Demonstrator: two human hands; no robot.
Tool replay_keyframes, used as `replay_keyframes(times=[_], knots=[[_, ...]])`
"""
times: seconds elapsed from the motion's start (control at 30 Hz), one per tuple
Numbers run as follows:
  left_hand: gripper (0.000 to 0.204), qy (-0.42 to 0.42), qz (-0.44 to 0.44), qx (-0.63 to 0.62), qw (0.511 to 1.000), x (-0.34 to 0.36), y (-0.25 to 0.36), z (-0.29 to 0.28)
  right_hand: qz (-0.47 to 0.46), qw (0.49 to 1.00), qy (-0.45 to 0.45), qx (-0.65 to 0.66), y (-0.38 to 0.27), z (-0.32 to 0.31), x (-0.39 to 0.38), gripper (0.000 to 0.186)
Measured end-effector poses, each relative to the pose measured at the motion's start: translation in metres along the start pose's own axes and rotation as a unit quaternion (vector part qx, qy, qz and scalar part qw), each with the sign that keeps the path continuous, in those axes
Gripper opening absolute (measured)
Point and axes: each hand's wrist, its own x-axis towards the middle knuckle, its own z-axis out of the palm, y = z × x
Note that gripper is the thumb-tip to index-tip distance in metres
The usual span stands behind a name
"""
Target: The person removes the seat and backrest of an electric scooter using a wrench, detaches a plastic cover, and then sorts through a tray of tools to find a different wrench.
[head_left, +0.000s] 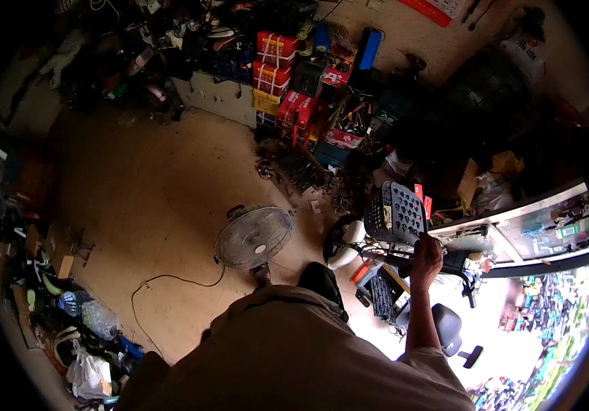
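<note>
Right hand [426,255] of the person reaches forward and closes around the handlebar [404,257] of a scooter [383,288], just below a dark plastic basket [395,212] with many square holes that is mounted at the front. The fingers wrap the grip, so this hand is closed on it. The left hand does not appear in the view, so its state is not visible.

The scooter stands at the right side of the workshop, beside a glass display counter [534,226] with a white frame. Its black seat [448,327] and one mirror [473,356] show lower, near the bright doorway. The front part of the scooter is white and points toward the middle of the floor.

A round standing fan [253,236] sits on the bare tan floor [150,198], just left of the scooter, and its black cable [164,279] runs across the floor to the left. Behind, along the wall, red boxes [276,61] are stacked, with many tools and metal parts scattered near them. At the left lower edge lie plastic bottles [96,316] and a white bag [89,375]. The person wears a brown shirt [294,356].
</note>
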Motion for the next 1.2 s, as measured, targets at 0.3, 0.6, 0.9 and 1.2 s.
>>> replay_keyframes(times=[0.3, 0.6, 0.9, 1.2], knots=[[0.016, -0.020, 0.007, -0.077, 0.997, 0.035, 0.024, -0.050, 0.001, 1.000, 0.010, -0.011, -0.002, 0.001, -0.003, 0.023], [0.017, -0.041, 0.015, -0.143, 0.989, 0.054, 0.049, -0.045, 0.000, 1.000, 0.014, -0.003, 0.004, -0.001, -0.004, 0.024], [0.018, -0.056, 0.023, -0.185, 0.981, 0.076, 0.088, -0.035, 0.019, 1.000, 0.008, 0.015, 0.001, -0.002, -0.004, 0.021], [0.019, -0.070, 0.048, -0.265, 0.961, 0.113, 0.159, -0.018, 0.076, 0.994, -0.017, -0.083, -0.016, 0.002, 0.036, 0.017]])
